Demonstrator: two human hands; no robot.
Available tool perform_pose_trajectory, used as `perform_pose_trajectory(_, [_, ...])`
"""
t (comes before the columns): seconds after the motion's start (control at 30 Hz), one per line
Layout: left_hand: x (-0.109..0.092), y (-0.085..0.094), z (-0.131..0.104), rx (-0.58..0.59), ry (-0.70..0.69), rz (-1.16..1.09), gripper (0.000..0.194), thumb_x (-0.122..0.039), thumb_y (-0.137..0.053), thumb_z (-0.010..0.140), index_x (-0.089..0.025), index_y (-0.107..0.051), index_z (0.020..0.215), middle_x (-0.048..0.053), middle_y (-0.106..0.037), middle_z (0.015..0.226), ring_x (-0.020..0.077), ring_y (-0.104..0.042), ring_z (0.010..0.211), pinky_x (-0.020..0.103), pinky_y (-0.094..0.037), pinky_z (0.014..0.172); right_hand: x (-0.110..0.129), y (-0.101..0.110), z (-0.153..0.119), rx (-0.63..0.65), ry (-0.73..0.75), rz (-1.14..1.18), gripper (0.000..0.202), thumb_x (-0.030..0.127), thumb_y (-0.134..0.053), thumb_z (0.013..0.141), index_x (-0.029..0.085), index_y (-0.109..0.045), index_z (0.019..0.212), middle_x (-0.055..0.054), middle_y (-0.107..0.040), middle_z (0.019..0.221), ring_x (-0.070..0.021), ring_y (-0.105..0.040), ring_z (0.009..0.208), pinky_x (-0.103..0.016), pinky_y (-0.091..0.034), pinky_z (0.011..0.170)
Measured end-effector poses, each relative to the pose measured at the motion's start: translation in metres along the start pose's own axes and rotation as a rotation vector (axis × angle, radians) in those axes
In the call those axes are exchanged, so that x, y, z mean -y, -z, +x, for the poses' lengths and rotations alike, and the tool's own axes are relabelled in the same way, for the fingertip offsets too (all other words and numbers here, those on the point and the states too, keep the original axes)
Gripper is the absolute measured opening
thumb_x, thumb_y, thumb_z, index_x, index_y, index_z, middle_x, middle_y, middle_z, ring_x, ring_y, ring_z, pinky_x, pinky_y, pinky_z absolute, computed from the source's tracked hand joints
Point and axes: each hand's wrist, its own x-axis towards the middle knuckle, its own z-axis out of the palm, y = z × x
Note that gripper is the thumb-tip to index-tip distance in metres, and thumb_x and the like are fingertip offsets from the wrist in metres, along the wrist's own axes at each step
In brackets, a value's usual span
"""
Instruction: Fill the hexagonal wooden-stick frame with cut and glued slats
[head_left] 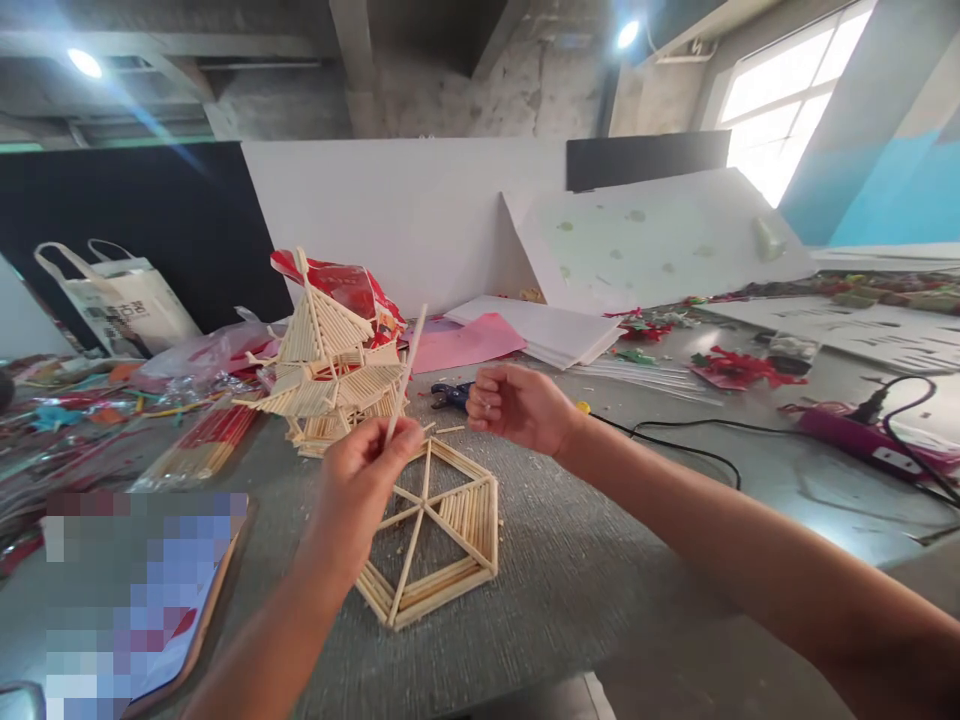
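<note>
Between thumb and fingers, my left hand (366, 470) pinches a thin wooden stick (409, 365), which points upward. My right hand (517, 405) is raised to the right of it with its fingers curled; whether something small is between them cannot be made out. Below both hands a hexagonal stick frame (495, 520) lies flat on the grey table (570, 590), with spokes meeting at its centre and some sections partly filled with sticks. Behind my left hand stands a tiered pagoda model (322, 385) made of sticks. Dark blue pliers (451, 396) lie just beyond my right hand.
A tablet (150, 610) lies at the front left, with packaged sticks (202, 445) behind it. Pink paper (472, 343) and white boards (547, 330) are at the back. A purple power strip (855, 440) and black cables lie at the right.
</note>
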Motion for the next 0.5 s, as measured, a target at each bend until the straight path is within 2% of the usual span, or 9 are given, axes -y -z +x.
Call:
perform_pose_trajectory(0.1, [-0.008,-0.015,0.005,0.019,-0.073,0.059,0.024,-0.039,-0.065,0.068,-0.019,-0.064,0.081,-0.002,-0.057,0.057,0.0092,-0.048,0.048,0.023,-0.039,0.047,-0.014,-0.012,-0.005,0.096,-0.001,0.049,0.025,0.020,-0.038,0.079,0.018,-0.032,0.055,0.002,-0.033,0.057,-0.0103,-0.034,0.054,-0.027,-0.036,0.060])
perform_pose_trajectory(0.17, [-0.008,-0.022,0.007,0.055,-0.111,0.148,0.019,-0.038,-0.063,0.070,-0.020,-0.065,0.076,0.000,-0.063,0.062,0.0109,-0.054,0.055,0.025,-0.042,0.054,-0.024,-0.018,-0.006,0.118,0.038,0.073,0.024,0.019,-0.040,0.078,0.017,-0.035,0.054,0.001,-0.038,0.058,-0.0106,-0.039,0.056,-0.027,-0.037,0.062])
perform_pose_trajectory(0.23, [-0.006,-0.026,0.008,0.047,-0.156,0.265,0.017,-0.036,-0.059,0.074,-0.020,-0.063,0.071,-0.001,-0.064,0.061,0.0112,-0.055,0.055,0.025,-0.042,0.056,-0.033,-0.022,-0.006,0.101,0.068,0.088,0.022,0.019,-0.042,0.077,0.017,-0.038,0.055,0.001,-0.039,0.057,-0.0112,-0.042,0.057,-0.028,-0.038,0.064])
perform_pose_trajectory(0.33, [0.004,-0.023,0.012,-0.022,-0.204,0.384,0.024,-0.038,-0.052,0.078,-0.019,-0.058,0.064,-0.002,-0.057,0.053,0.0107,-0.049,0.050,0.024,-0.035,0.049,-0.037,-0.021,-0.003,0.046,0.087,0.063,0.015,0.026,-0.045,0.075,0.017,-0.044,0.063,0.001,-0.043,0.060,-0.0121,-0.045,0.060,-0.031,-0.041,0.069])
perform_pose_trajectory(0.4, [0.012,-0.018,0.019,-0.071,-0.173,0.363,0.030,-0.041,-0.050,0.078,-0.018,-0.052,0.060,-0.003,-0.049,0.048,0.0103,-0.043,0.045,0.023,-0.030,0.044,-0.030,-0.013,0.001,-0.046,0.150,-0.052,0.010,0.028,-0.048,0.072,0.018,-0.046,0.072,0.000,-0.046,0.068,-0.0122,-0.047,0.063,-0.032,-0.041,0.072])
perform_pose_trajectory(0.5, [0.024,-0.010,0.032,-0.080,-0.125,0.252,0.034,-0.045,-0.043,0.081,-0.019,-0.046,0.058,-0.005,-0.041,0.043,0.0090,-0.038,0.038,0.022,-0.027,0.039,-0.009,0.014,0.007,-0.377,0.361,-0.522,0.019,0.020,-0.051,0.065,0.019,-0.045,0.083,-0.003,-0.050,0.082,-0.0134,-0.050,0.068,-0.033,-0.041,0.074])
